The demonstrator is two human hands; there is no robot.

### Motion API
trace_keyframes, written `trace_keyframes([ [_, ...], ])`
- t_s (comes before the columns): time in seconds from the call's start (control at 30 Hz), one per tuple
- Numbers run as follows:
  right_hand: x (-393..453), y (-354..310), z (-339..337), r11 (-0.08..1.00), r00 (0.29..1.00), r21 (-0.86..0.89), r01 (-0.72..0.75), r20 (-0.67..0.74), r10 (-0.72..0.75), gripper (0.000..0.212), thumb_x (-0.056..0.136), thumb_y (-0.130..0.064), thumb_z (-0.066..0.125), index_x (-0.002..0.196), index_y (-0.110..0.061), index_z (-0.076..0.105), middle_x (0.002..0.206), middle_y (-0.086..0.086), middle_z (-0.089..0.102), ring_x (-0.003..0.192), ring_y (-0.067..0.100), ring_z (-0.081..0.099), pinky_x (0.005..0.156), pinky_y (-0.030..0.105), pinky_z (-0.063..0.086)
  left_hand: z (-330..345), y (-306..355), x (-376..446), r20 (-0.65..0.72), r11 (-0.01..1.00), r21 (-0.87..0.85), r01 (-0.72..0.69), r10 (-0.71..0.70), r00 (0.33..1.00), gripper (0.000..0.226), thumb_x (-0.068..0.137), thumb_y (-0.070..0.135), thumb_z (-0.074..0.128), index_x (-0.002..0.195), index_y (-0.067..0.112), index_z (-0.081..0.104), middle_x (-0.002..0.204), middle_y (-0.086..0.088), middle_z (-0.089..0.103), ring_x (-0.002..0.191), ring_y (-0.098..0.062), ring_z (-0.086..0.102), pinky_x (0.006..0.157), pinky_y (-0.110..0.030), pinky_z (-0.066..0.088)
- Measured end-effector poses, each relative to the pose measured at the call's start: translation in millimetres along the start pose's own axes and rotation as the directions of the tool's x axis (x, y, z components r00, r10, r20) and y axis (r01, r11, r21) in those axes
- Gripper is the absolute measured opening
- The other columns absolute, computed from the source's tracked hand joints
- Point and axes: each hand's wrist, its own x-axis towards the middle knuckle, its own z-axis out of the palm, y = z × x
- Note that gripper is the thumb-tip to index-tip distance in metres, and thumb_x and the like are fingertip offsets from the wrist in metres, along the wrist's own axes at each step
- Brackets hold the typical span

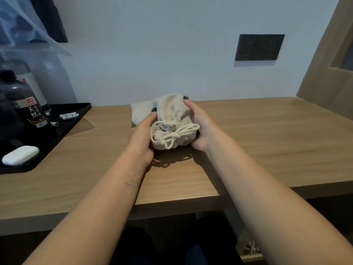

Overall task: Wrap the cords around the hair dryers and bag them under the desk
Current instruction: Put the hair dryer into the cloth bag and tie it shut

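Observation:
A full beige drawstring bag (172,115) lies on the wooden desk (267,134), its mouth pulled tight and its cord tied in a bow facing me. My left hand (142,134) grips the bag's left side and my right hand (198,123) grips its right side, fingers curled over the top. A second, flat beige cloth bag (141,111) lies behind it, partly under it. No hair dryer shows; what the full bag holds is hidden.
A black tray (72,119) at the left holds a dark bottle (28,109), a white case (21,154) and small white items. A dark double socket (259,47) is on the wall. A plastic bag hangs top left. A shelf shows below the desk at lower right.

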Motion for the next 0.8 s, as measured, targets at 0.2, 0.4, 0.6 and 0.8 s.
trace_keyframes([
  [0.2, 0, 21, 0, 0.996, 0.995, 0.021, 0.089, -0.056, -0.087, 0.038, 0.068, -0.022, 0.069, 0.102, -0.006, 0.064, 0.099, 0.020, 0.062, 0.089, 0.032, 0.063, 0.092, 0.051, 0.050, 0, -7, -14, -0.079, 0.991, 0.097, -0.093, 0.100, 0.992, 0.033, 0.077, 0.008, 0.077, 0.107, -0.001, 0.066, 0.095, -0.018, 0.074, 0.087, -0.032, 0.073, 0.083, -0.049, 0.058],
  [0.4, -32, 34, -11, 0.975, 0.976, 0.082, 0.209, -0.074, -0.203, 0.032, 0.079, -0.012, 0.071, 0.107, 0.005, 0.067, 0.097, 0.022, 0.071, 0.087, 0.033, 0.070, 0.084, 0.045, 0.056, -4, -16, -40, 0.020, 0.967, 0.194, -0.165, 0.164, 0.986, 0.036, 0.080, 0.016, 0.078, 0.112, 0.003, 0.066, 0.099, -0.013, 0.075, 0.092, -0.030, 0.072, 0.088, -0.049, 0.056],
  [0.6, -90, 46, -32, 0.928, 0.940, 0.152, 0.339, -0.092, -0.329, 0.029, 0.087, -0.004, 0.063, 0.113, 0.007, 0.064, 0.093, 0.021, 0.072, 0.086, 0.031, 0.070, 0.080, 0.042, 0.058, 1, -31, -85, 0.138, 0.913, 0.284, -0.293, 0.264, 0.955, 0.033, 0.083, 0.021, 0.075, 0.111, 0.007, 0.065, 0.098, -0.009, 0.075, 0.094, -0.025, 0.072, 0.083, -0.041, 0.058],
  [0.8, -164, 63, -74, 0.866, 0.891, 0.216, 0.450, -0.167, -0.422, 0.030, 0.087, -0.005, 0.060, 0.117, 0.000, 0.063, 0.096, 0.018, 0.072, 0.087, 0.029, 0.071, 0.075, 0.038, 0.059, 27, -58, -138, 0.297, 0.849, 0.361, -0.385, 0.287, 0.911, 0.028, 0.078, 0.021, 0.074, 0.104, 0.015, 0.065, 0.094, -0.001, 0.076, 0.091, -0.020, 0.072, 0.082, -0.042, 0.059],
])
